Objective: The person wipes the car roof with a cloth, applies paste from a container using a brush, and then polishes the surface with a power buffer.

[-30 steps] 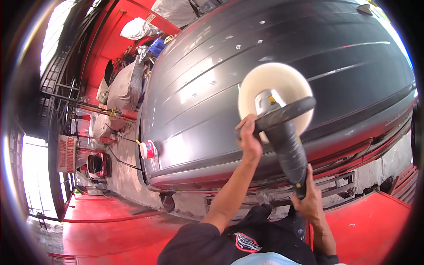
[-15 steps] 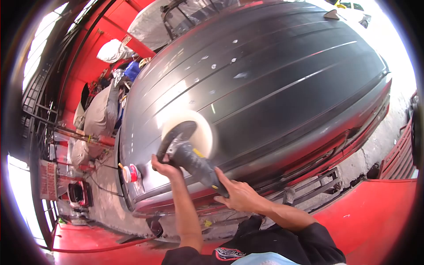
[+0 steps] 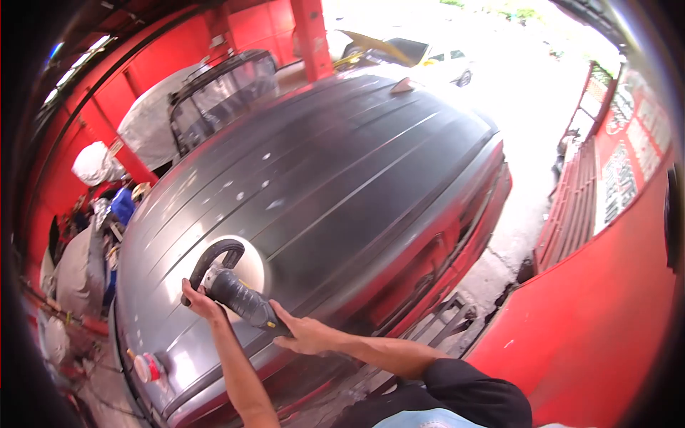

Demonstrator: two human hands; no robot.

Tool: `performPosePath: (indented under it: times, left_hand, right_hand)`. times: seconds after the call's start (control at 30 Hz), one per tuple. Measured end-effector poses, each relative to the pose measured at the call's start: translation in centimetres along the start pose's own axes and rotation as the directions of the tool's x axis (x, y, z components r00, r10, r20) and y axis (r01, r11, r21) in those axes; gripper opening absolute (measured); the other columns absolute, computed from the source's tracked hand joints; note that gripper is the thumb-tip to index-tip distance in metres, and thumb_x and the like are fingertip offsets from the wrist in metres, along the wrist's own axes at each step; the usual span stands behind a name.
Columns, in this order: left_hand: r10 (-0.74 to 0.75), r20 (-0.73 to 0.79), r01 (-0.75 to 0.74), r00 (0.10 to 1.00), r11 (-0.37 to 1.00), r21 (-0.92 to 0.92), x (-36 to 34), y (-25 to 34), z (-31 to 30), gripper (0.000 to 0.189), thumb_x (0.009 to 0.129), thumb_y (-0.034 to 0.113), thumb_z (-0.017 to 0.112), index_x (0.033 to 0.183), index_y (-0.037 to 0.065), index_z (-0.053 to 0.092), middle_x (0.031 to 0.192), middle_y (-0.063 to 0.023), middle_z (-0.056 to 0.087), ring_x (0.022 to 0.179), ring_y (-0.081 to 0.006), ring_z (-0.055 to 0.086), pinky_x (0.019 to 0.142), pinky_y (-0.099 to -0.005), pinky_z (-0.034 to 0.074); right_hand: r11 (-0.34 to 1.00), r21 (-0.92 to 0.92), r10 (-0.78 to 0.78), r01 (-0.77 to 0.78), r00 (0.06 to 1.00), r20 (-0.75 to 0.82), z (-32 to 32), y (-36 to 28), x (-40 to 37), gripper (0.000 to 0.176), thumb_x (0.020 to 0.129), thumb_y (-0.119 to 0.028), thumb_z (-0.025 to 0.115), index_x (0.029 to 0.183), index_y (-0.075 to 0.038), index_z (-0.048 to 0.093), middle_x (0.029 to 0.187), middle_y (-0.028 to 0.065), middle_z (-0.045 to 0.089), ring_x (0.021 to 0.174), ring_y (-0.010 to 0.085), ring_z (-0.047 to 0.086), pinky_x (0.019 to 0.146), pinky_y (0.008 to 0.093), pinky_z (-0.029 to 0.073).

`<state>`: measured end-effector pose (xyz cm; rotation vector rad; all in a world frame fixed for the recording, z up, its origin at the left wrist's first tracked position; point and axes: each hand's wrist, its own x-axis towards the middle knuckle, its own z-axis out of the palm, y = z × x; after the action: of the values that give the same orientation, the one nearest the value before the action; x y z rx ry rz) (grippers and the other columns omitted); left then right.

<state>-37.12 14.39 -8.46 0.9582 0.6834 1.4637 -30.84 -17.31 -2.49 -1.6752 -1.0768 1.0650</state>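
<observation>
A black power polisher (image 3: 239,294) with a looped front handle and a round white pad (image 3: 250,265) rests on the grey roof (image 3: 321,171) of a vehicle, near its lower left part. My left hand (image 3: 202,299) is closed round the lower end of the loop handle. Around the rear end of the polisher's body my right hand (image 3: 305,332) is wrapped. Several small pale spots mark the roof beyond the pad. Left of my left forearm, a red and white container (image 3: 148,367) stands on the roof.
A red panel (image 3: 571,335) spans the right side. Behind it are red slatted metalwork (image 3: 571,203) and a wall with lettering. Covered objects (image 3: 82,267) stand at the left, a dark frame (image 3: 221,100) behind the roof, and cars (image 3: 449,64) outside in bright light.
The view has swung to the right, so the roof, polisher and both hands appear further left. More of the outside and the right wall shows. Both hands keep their hold.
</observation>
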Motion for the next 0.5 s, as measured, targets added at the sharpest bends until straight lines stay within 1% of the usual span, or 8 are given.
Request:
performPosePath:
  times: [0.03,0.1,0.2,0.23,0.27,0.33,0.4,0.5]
  left_hand:
    - [-0.021,0.006,0.021,1.000,0.999,0.027,-0.5,-0.4,1.7,0.047,0.096,0.038,0.058,0.115,-0.004,0.061,0.108,-0.0132,0.062,0.099,-0.0234,0.062,0.096,-0.0367,0.048]
    - [0.010,0.008,-0.011,1.000,0.994,0.111,-0.8,-2.5,4.2,0.046,0.095,0.037,0.061,0.115,-0.004,0.064,0.109,-0.0101,0.064,0.097,-0.0212,0.063,0.094,-0.0376,0.048]
    - [-0.065,0.103,0.056,0.993,0.995,0.088,-3.0,-3.1,8.4,0.047,0.095,0.037,0.062,0.119,-0.004,0.064,0.112,-0.0094,0.065,0.104,-0.0197,0.061,0.092,-0.0381,0.048]
    - [0.032,0.089,-0.044,0.996,0.989,0.140,-3.1,-4.2,9.5,0.046,0.095,0.035,0.063,0.120,-0.003,0.065,0.115,-0.0095,0.066,0.103,-0.0184,0.062,0.090,-0.0353,0.048]
    - [0.028,0.096,-0.040,0.995,0.991,0.125,-3.2,-5.4,10.7,0.046,0.095,0.035,0.063,0.120,-0.003,0.065,0.115,-0.0095,0.066,0.103,-0.0184,0.062,0.090,-0.0353,0.048]
    - [0.034,0.147,-0.052,0.989,0.991,0.120,-4.7,-6.5,13.6,0.044,0.094,0.035,0.064,0.116,-0.003,0.068,0.111,-0.0085,0.068,0.097,-0.0173,0.064,0.085,-0.0322,0.049]
    - [0.048,0.192,-0.072,0.980,0.990,0.121,-5.6,-8.2,16.7,0.042,0.093,0.036,0.066,0.106,-0.003,0.072,0.099,-0.0067,0.070,0.091,-0.0165,0.065,0.078,-0.0314,0.050]
    - [-0.034,0.227,0.010,0.973,0.994,0.107,-8.6,-8.3,22.2,0.045,0.091,0.039,0.068,0.099,-0.005,0.072,0.093,-0.0068,0.070,0.084,-0.0147,0.065,0.074,-0.0291,0.050]
  right_hand:
    - [0.994,-0.059,-0.097,0.092,0.990,-0.106,0.9,2.5,0.9,0.092,0.095,-0.035,0.059,0.157,-0.011,-0.005,0.087,0.0280,0.066,0.084,0.0434,0.068,0.081,0.0481,0.050]
    - [0.997,-0.049,-0.070,0.064,0.986,-0.152,0.1,3.2,0.2,0.092,0.095,-0.037,0.058,0.157,-0.012,-0.005,0.088,0.0267,0.066,0.083,0.0422,0.068,0.082,0.0477,0.050]
    - [1.000,0.017,-0.020,0.024,0.984,-0.179,-2.6,2.8,-1.2,0.091,0.097,-0.042,0.056,0.158,-0.015,-0.006,0.085,0.0248,0.063,0.076,0.0400,0.065,0.076,0.0466,0.050]
    - [0.999,0.039,0.036,-0.030,0.985,-0.168,-3.5,2.2,-1.9,0.091,0.097,-0.044,0.055,0.158,-0.016,-0.006,0.082,0.0223,0.062,0.071,0.0356,0.065,0.072,0.0450,0.051]
    - [0.995,0.064,0.091,-0.082,0.984,-0.155,-4.6,1.8,-2.5,0.090,0.098,-0.046,0.054,0.158,-0.017,-0.006,0.079,0.0197,0.061,0.066,0.0313,0.064,0.068,0.0434,0.052]
    - [0.989,0.093,0.127,-0.111,0.975,-0.184,-6.5,1.5,-3.6,0.090,0.098,-0.049,0.053,0.158,-0.017,-0.006,0.076,0.0176,0.059,0.063,0.0276,0.063,0.064,0.0415,0.052]
    - [0.981,0.130,0.167,-0.142,0.965,-0.205,-8.5,1.7,-4.1,0.089,0.098,-0.051,0.051,0.158,-0.018,-0.006,0.073,0.0155,0.057,0.060,0.0240,0.062,0.061,0.0395,0.053]
    - [0.971,0.151,0.220,-0.186,0.941,-0.256,-11.7,2.8,-4.6,0.090,0.098,-0.054,0.050,0.159,-0.018,-0.004,0.075,0.0142,0.057,0.060,0.0229,0.060,0.060,0.0390,0.053]
